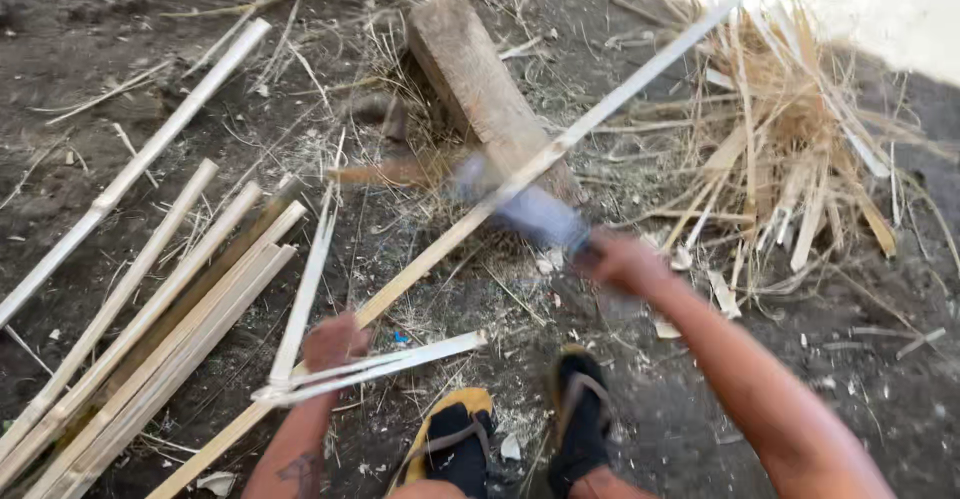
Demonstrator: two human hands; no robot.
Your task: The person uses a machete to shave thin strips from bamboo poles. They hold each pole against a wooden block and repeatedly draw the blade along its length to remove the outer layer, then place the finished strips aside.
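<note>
A long pale split bamboo strip (470,229) is being held in the closed grip of the left hand (335,342) and slanted over the weathered wooden block (480,84), seemingly for support. Just below that block, a blurred grey-bladed knife (525,209) is being clutched by the right hand (625,262), beside dry fibrous shavings (790,149)

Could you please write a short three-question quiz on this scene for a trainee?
1. True or false: the left hand grips the long bamboo strip.
2. What does the right hand hold? A) a blurred blade B) a rope C) a bucket
3. What does the strip rest across at its middle?

Key:
1. True.
2. A.
3. The wooden block.
</note>
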